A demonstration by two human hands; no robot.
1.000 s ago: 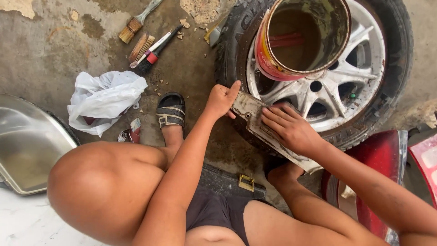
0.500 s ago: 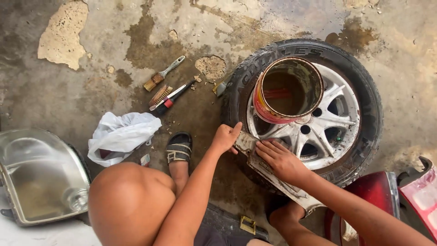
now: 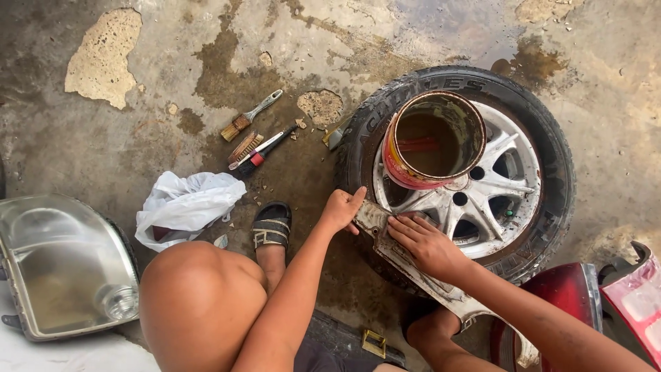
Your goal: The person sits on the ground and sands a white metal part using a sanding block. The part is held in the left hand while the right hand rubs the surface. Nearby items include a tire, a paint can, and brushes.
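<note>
**Both hands on the trim strip, sanding looks part-way through**

I'm looking down at a wheel lying flat on the stained concrete floor, just beyond my fingers, with a rusty red paint can standing on its alloy spokes. Well off to the left of my left hand sits a headlight housing, and at the far right, beyond my right forearm, a red tail lamp. Between the headlight and my left hand lies a crumpled white plastic bag; my sandalled foot is just beside it.

The piece I'm working is a long, narrow trim strip resting across the near edge of the tyre. My left hand is curled closed around its upper end, holding it steady. My right hand lies flat on the strip, fingers stretched out and pressing down; whether abrasive paper sits under them I cannot tell.

Judging by its surface, the strip is dull, streaked and greyish along most of its visible length, so I'd say the rubbing-down is well under way but not finished. The brushes up and left of my left hand lie untouched.
</note>
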